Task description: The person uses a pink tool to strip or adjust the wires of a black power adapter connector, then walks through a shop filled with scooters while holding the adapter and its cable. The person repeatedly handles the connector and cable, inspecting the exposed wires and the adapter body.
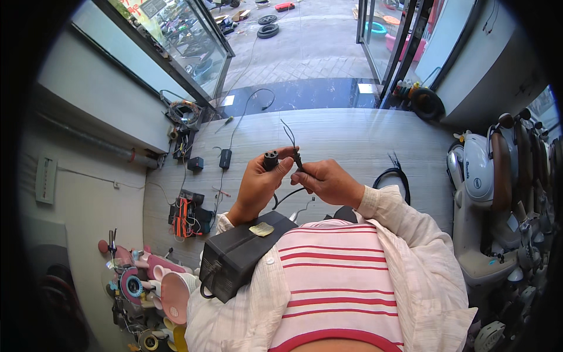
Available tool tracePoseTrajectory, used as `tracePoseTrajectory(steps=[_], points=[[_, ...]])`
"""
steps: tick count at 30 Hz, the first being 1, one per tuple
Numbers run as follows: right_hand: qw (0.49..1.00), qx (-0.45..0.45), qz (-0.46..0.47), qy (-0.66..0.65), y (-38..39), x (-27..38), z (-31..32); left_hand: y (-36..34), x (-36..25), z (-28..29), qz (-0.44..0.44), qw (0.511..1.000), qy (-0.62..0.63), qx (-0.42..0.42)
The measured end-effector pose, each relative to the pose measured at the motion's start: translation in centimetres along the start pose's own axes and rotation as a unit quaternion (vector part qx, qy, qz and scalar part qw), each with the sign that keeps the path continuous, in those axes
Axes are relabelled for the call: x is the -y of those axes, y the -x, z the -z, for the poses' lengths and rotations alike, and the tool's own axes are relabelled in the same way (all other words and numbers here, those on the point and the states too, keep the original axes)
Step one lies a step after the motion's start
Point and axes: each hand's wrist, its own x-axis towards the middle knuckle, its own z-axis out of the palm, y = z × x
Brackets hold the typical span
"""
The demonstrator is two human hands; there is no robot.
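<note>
My left hand (253, 186) is closed around a black round plug (270, 159), its socket end facing up. The left thumb and forefinger also reach to a black cable end (297, 158), from which thin wires (290, 132) stick up. On the right, my right hand (329, 180) pinches that same cable end between thumb and fingers. A dark cable (286, 199) hangs below the hands. Against my left side rests a black box-shaped charger (234, 267) with a yellowish paper label (261, 229) on top.
On the floor lie a black cable coil (394, 173) to the right, a small black adapter (225, 158) with its cord, and an orange-and-black tool case (185, 217) to the left. White scooters (478, 170) line the right side. Glass doors (193, 47) stand open ahead.
</note>
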Motion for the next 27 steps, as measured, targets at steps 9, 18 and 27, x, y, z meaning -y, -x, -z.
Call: tracePoseTrajectory(steps=[9, 18, 27], points=[[0.994, -0.017, 0.104, 0.001, -18.1, -5.5, 13.8, -22.6, -2.8, 4.5, -0.122, 0.989, -0.077, 0.022], [0.975, -0.096, 0.196, -0.044, -35.9, -6.4, 28.0, -39.5, -9.2, 9.0, -0.11, 0.991, -0.08, -0.009], [0.972, -0.008, 0.234, -0.002, -54.5, -10.3, 38.4, -59.0, -11.1, 16.6, -0.108, 0.986, -0.127, 0.005]])
